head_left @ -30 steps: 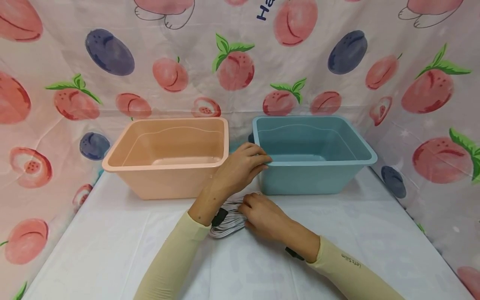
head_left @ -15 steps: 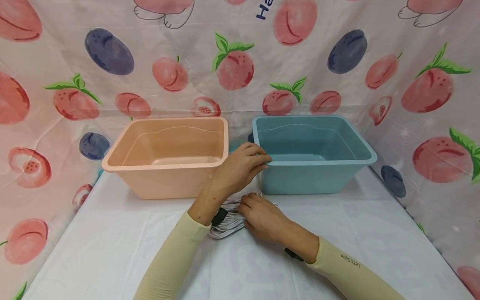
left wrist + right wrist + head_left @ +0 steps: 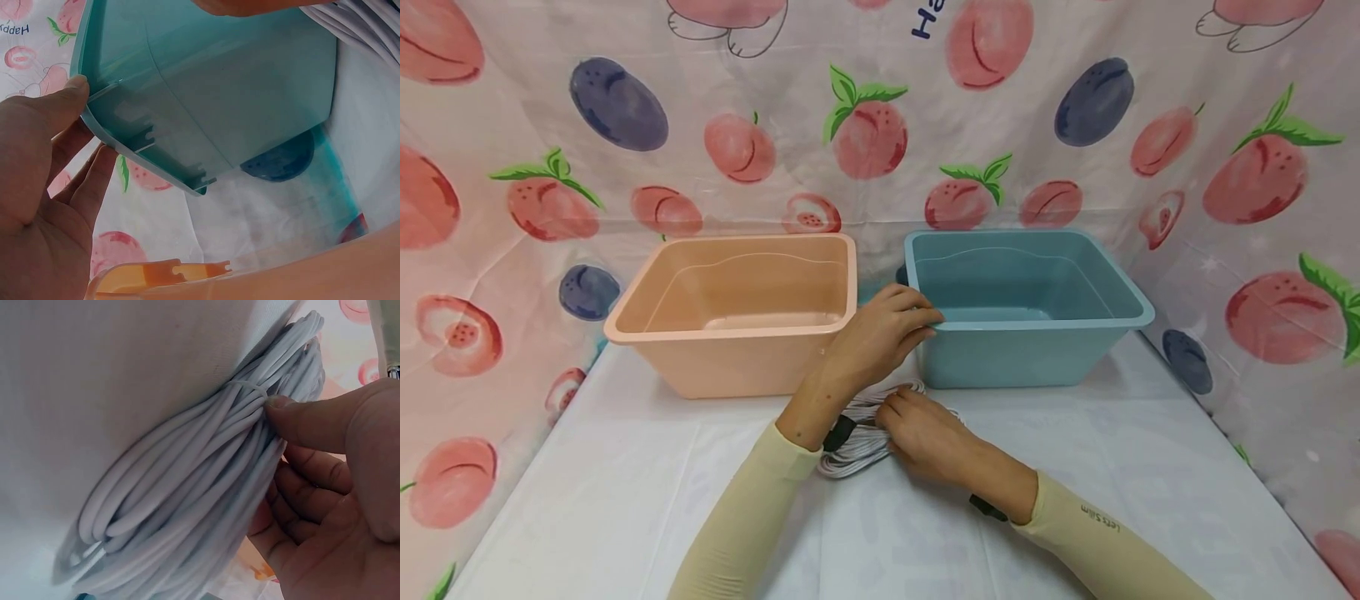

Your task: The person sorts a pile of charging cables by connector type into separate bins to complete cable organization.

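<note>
Fruit-print cloth (image 3: 805, 75) (faintly creased) hangs behind and beside a white tabletop (image 3: 587, 500).

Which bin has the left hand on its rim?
The teal bin, on the right in the head view: the left hand grips its rim, while neither hand holds the peach bin.

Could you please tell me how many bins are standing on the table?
2: the peach bin is on the left, and the blue bin is apart from it on the right, with the left hand gripping its rim. No others show.
</note>
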A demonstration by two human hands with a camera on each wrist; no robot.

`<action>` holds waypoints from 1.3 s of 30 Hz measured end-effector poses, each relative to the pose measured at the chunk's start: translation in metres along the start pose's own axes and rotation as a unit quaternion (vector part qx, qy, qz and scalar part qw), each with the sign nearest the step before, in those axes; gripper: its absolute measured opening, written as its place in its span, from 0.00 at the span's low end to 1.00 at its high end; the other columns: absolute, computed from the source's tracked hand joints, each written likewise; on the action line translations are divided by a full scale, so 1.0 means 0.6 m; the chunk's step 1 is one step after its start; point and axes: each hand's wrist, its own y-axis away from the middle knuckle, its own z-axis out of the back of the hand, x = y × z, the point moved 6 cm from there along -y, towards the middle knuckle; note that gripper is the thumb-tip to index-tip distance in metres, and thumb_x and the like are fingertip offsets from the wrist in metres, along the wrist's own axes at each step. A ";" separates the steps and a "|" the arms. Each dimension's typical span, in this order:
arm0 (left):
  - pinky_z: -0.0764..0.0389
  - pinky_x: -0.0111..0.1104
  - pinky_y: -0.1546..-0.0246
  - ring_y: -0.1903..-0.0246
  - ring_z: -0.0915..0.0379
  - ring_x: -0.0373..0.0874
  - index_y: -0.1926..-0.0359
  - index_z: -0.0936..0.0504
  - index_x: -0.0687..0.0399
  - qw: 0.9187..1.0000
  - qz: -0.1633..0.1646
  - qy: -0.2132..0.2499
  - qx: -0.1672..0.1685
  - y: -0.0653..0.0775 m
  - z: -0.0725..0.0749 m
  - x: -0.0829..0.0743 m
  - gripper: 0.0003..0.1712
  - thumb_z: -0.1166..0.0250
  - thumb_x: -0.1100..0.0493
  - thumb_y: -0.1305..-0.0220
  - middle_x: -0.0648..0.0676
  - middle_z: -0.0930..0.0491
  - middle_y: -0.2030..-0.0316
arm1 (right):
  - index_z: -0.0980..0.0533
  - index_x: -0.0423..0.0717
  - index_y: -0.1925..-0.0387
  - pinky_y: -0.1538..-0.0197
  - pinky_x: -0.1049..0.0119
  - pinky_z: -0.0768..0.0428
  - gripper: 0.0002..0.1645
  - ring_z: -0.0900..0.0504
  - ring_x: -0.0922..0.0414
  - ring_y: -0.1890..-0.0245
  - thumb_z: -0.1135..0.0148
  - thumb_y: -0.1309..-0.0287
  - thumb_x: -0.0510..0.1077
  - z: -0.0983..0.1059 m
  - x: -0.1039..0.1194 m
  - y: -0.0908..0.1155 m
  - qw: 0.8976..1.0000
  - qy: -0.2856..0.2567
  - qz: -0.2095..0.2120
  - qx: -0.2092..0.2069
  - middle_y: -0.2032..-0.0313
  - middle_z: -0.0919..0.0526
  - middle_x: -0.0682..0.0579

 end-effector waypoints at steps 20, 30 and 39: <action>0.22 0.34 0.38 0.42 0.24 0.47 0.47 0.09 0.53 1.000 -0.005 -0.002 -0.002 0.000 0.000 0.000 0.11 0.31 0.60 0.25 0.50 0.15 0.50 | 0.23 0.41 0.54 0.39 0.58 0.21 0.14 0.21 0.49 0.48 0.29 0.39 0.32 0.007 0.003 0.007 0.999 -0.018 0.023 0.026 0.55 0.20 0.48; 0.22 0.33 0.38 0.42 0.25 0.47 0.47 0.09 0.52 1.000 -0.004 -0.004 0.000 0.001 -0.001 0.001 0.11 0.32 0.59 0.25 0.50 0.15 0.50 | 0.22 0.41 0.56 0.39 0.60 0.22 0.16 0.21 0.51 0.51 0.26 0.42 0.30 0.023 0.005 0.007 0.998 -0.009 0.031 0.048 0.56 0.19 0.49; 0.22 0.34 0.39 0.42 0.25 0.47 0.47 0.09 0.52 1.000 -0.002 -0.002 0.001 -0.001 0.001 0.001 0.11 0.32 0.59 0.25 0.50 0.15 0.50 | 0.23 0.43 0.58 0.41 0.61 0.20 0.21 0.21 0.52 0.51 0.23 0.51 0.27 0.055 -0.009 0.016 0.997 -0.039 0.013 0.058 0.56 0.20 0.49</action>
